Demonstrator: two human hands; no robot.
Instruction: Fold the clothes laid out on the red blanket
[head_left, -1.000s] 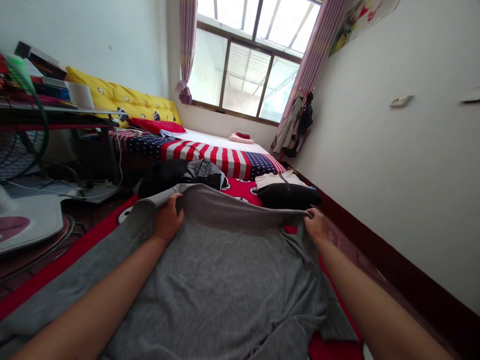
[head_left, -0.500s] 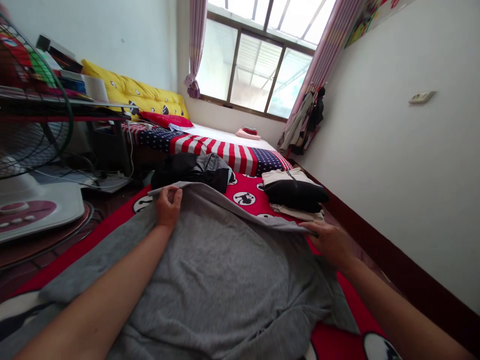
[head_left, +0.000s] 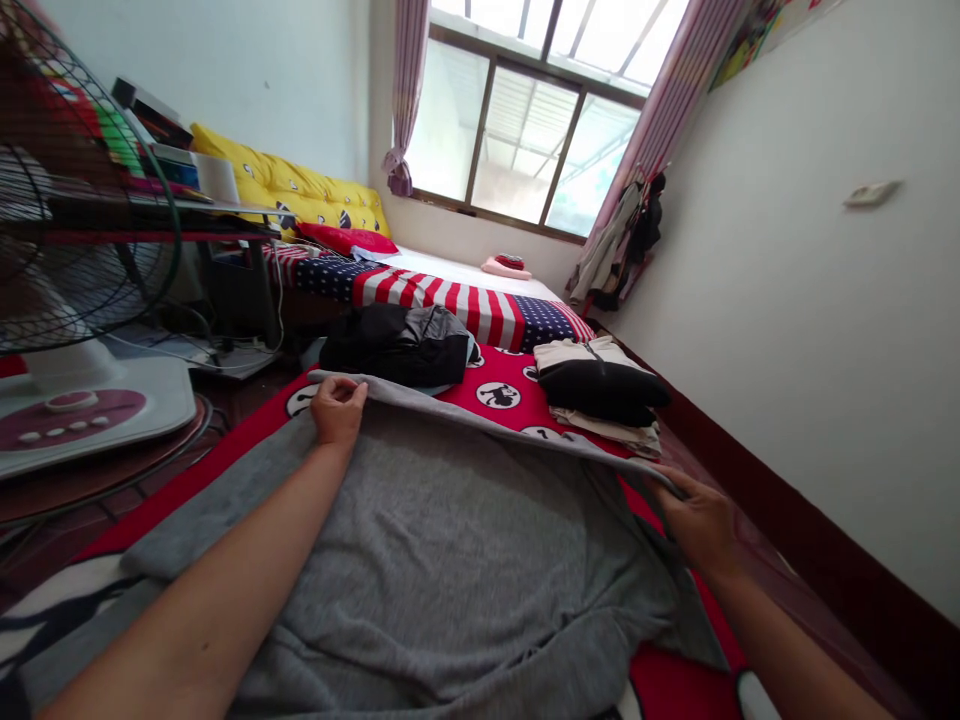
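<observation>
A grey knit garment point(head_left: 465, 560), which looks like a long-sleeved top, lies spread over a red blanket point(head_left: 469, 393) with round black-and-white prints. My left hand point(head_left: 337, 408) pinches its far edge on the left, fingers closed on the cloth. At the right end of that same edge, my right hand point(head_left: 691, 512) grips the fabric between thumb and fingers. The edge is stretched in a nearly straight line between both hands and is lifted a little off the blanket. Part of the garment's left side is hidden behind my left forearm.
Beyond the garment sit a dark clothes heap point(head_left: 397, 345) and a stack of folded clothes point(head_left: 600, 385). A fan point(head_left: 82, 400) stands at the left beside a cluttered desk point(head_left: 225, 208). A bed point(head_left: 450, 305) is under the window; a wall point(head_left: 825, 330) bounds the right.
My right hand has moved right and slightly down, pulling the garment's far edge tauter and straighter. My left hand keeps its pinch. The whole view has shifted slightly.
</observation>
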